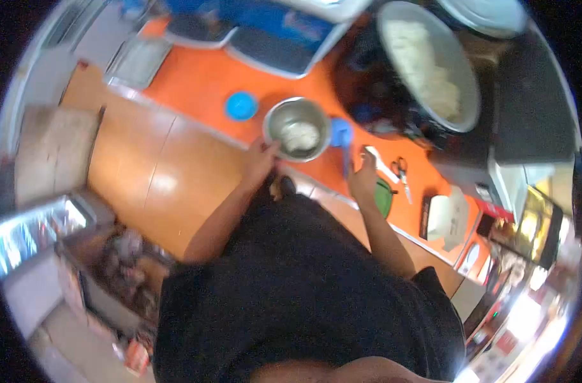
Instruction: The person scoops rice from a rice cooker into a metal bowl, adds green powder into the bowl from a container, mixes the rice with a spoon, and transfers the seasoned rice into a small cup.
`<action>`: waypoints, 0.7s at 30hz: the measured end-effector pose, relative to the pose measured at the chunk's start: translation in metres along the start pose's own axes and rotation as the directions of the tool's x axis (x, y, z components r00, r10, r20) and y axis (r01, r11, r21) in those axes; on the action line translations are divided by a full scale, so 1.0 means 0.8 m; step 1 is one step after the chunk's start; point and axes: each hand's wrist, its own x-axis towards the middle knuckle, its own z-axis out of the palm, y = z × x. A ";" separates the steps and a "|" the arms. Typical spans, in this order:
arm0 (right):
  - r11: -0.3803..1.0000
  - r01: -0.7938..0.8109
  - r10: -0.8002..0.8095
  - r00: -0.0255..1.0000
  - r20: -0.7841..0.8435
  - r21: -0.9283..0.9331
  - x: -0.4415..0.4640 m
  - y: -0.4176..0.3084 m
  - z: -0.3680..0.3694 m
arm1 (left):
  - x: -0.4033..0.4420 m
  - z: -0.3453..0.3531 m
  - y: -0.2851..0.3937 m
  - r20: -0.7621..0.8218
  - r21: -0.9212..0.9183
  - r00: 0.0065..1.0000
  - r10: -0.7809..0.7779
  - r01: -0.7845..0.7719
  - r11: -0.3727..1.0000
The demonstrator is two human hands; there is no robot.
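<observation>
Metal bowl (292, 113), left grip (261, 161) at edge

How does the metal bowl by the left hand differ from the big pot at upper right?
The metal bowl looks much smaller than the big pot. The bowl holds a small white clump at its bottom, while the pot holds a far larger pale mass. The left hand is at the bowl's edge; neither hand is at the pot. Both are uncovered.
</observation>
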 end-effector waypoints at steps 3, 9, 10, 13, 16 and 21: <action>0.871 -0.005 0.064 0.993 -0.103 0.491 0.057 -0.075 -0.142 | -0.042 0.008 0.034 -0.121 0.079 0.989 0.079 -0.070 0.994; 0.819 0.491 -0.136 0.668 -0.731 0.296 0.370 -0.110 -0.390 | -0.073 0.010 0.005 -0.243 0.026 0.937 0.249 -0.250 0.968; 0.811 0.481 -0.071 0.645 -0.761 0.332 0.444 -0.113 -0.406 | -0.073 0.012 0.003 -0.239 0.117 0.922 0.304 -0.284 0.952; 0.951 0.131 -0.309 0.448 -0.839 -0.281 0.640 -0.029 -0.430 | -0.109 0.029 0.035 -0.227 0.156 0.913 0.338 -0.308 0.938; 0.970 -0.030 -0.172 0.613 -0.771 -0.240 0.742 0.043 -0.450 | -0.141 0.016 -0.008 -0.418 0.126 0.868 0.268 -0.236 0.963; 0.998 0.012 -0.050 0.750 -0.659 -0.062 0.844 0.101 -0.466 | -0.207 -0.012 -0.042 -0.473 0.005 0.881 0.026 -0.027 1.000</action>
